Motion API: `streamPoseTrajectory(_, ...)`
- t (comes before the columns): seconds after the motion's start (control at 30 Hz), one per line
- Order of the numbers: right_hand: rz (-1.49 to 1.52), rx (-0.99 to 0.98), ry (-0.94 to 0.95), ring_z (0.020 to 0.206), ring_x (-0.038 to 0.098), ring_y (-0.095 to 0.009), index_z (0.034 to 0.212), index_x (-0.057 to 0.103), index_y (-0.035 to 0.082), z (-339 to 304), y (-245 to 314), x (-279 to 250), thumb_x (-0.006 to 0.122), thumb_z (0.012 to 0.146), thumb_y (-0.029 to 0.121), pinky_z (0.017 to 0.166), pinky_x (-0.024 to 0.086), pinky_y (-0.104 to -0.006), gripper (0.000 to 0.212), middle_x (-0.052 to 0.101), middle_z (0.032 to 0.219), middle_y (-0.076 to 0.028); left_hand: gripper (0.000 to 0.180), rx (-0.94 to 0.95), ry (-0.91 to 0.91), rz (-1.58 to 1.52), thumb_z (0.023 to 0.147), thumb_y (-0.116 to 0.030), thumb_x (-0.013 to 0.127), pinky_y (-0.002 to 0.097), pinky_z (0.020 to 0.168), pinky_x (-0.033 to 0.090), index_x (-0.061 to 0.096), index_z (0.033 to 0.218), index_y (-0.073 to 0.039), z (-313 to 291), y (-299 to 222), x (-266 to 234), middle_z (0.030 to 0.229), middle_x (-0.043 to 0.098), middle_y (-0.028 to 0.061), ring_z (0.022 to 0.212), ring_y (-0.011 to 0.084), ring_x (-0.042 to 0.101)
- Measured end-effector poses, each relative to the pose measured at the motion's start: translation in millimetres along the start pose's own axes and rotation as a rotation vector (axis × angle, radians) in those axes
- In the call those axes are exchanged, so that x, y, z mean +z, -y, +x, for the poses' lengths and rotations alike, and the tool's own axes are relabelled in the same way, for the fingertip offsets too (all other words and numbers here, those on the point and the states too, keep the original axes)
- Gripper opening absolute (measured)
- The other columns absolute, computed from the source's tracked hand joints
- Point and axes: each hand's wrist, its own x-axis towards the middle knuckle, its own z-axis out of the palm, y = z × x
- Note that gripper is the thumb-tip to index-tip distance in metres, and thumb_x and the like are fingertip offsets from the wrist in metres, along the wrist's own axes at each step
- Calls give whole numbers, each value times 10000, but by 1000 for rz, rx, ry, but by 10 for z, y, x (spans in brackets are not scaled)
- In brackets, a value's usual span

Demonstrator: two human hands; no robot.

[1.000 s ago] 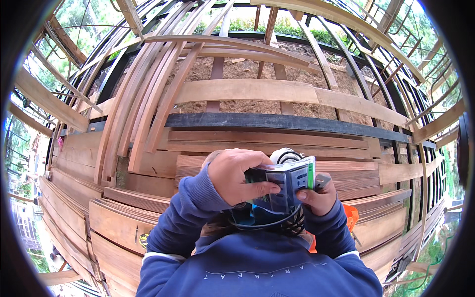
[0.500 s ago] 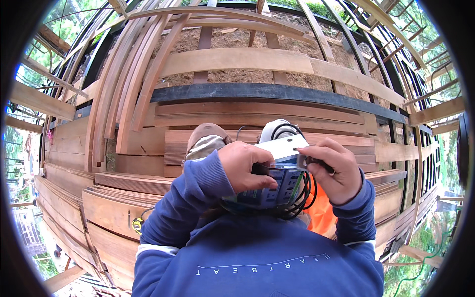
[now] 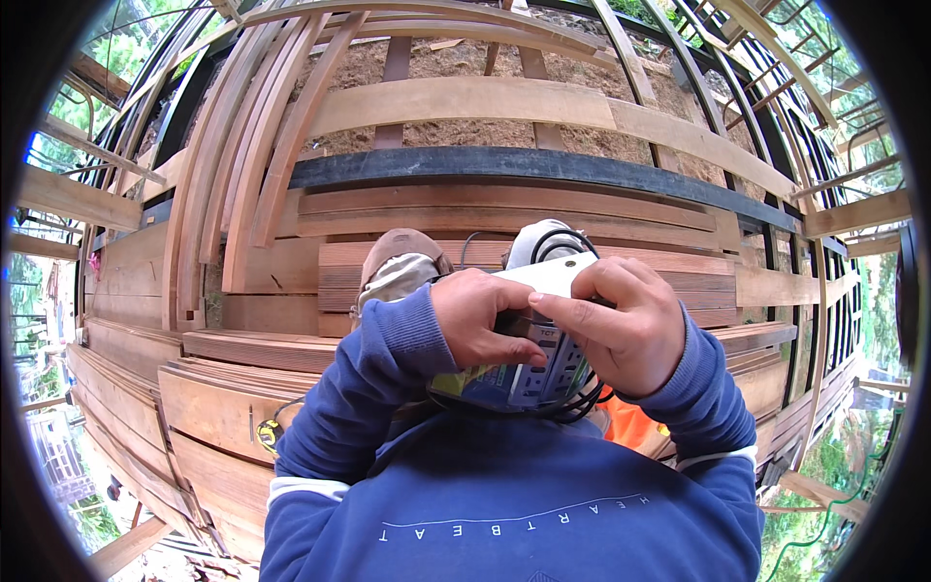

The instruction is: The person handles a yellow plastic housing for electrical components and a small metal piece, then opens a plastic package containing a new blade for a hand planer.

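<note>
In front of my torso, my left hand (image 3: 475,315) is closed with thumb and fingers around the left end of a white flat piece (image 3: 551,275) with a round dark hole. My right hand (image 3: 635,325) is closed on its right side, fingers bent over it and one fingertip close to the left hand. Just below the hands sits a package (image 3: 529,383) with a blue printed front and several panels. Whether the white piece is joined to the package I cannot tell. Black cable (image 3: 574,412) loops around the package's lower right side.
Stacked brown boards (image 3: 242,412) lie around me, with long timbers (image 3: 262,165) leaning at the left. A dark beam (image 3: 543,177) crosses ahead over bare soil. A yellow tape measure (image 3: 270,435) lies to the left. Orange cloth (image 3: 635,425) shows by my right forearm.
My right hand has moved left and forward over the white piece, toward my left hand, and now covers more of it. The left hand keeps its grip with little movement.
</note>
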Motion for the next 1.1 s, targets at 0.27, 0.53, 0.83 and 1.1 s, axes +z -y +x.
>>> streamPoseTrajectory(0.27,24,18,28,661,572,-234,1033,714,118,27,15,-2,684,642,25,604,455,-351,403,537,764,-46,428,-77,72,-15,788,-243,815,340,793,518,658,1122,-25,10,-82,-53,957,715,136,868,224,687)
streamPoseTrajectory(0.53,168,108,57,660,567,-251,1049,705,92,-10,-12,17,699,722,20,612,458,-358,335,534,761,-68,453,26,-17,0,770,-398,800,387,637,488,660,997,-32,11,46,9,745,650,132,687,305,632)
streamPoseTrajectory(0.83,49,-17,117,697,579,-244,1050,708,86,19,-26,-49,694,661,29,643,461,-358,393,528,791,-65,400,-17,44,44,787,-239,811,349,792,517,663,1088,-20,1,-56,-28,956,706,157,885,283,686)
streamPoseTrajectory(1.1,10,-26,159,728,595,-257,1038,692,72,-30,-12,-98,669,651,75,658,467,-358,387,525,808,-77,367,-41,32,91,771,-274,825,348,702,501,670,985,-19,-11,-72,-25,860,680,155,781,290,660)
